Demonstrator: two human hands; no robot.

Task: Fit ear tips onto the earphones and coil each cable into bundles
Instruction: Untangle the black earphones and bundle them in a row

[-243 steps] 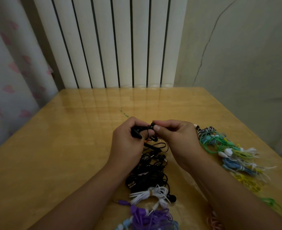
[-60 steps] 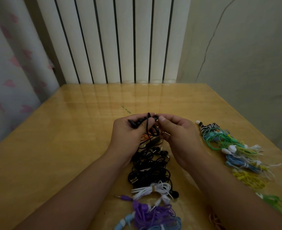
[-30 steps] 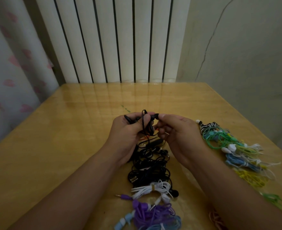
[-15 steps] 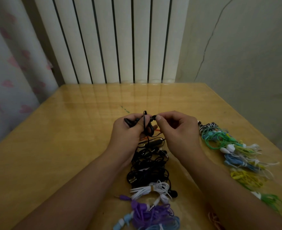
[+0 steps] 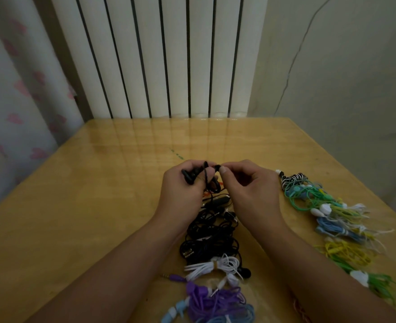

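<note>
Both hands up over the middle of the table (image 5: 80, 206), glossy yellow wood with the radiator ribs reflecting in it.

Left hand (image 5: 180, 194): fingers curled round a black earphone set (image 5: 190, 177). One matte, bullet-shaped bud sticks out past the knuckles; thin round cable loops over the fingers and drops down to the pile below.

Right hand (image 5: 250, 194): thumb and forefinger pinched together on a small black piece (image 5: 217, 167), right at the top of the loop by the left fingertips. Too small to tell whether it is a tip or the other bud.

Under the hands: loose black cable tangle (image 5: 208, 234) lying on the table, with an oblong inline remote and a metal jack visible. Nearer the camera, a white bundle (image 5: 215, 266) tied at its waist, then a purple bundle (image 5: 213, 299) with its plug pointing left, then pale blue cable at the frame edge.

Right side of the table: a row of coiled sets, touching and overlapping: zebra-striped bundle (image 5: 293, 179) at the far end, then green (image 5: 309, 197), blue (image 5: 334, 229), yellow (image 5: 346, 252), and green again, with white rounded buds among them.

Behind: white ribbed radiator (image 5: 164, 54), curtain with pink hearts (image 5: 12, 89) on the left, cracked plaster wall (image 5: 344, 66) on the right.
</note>
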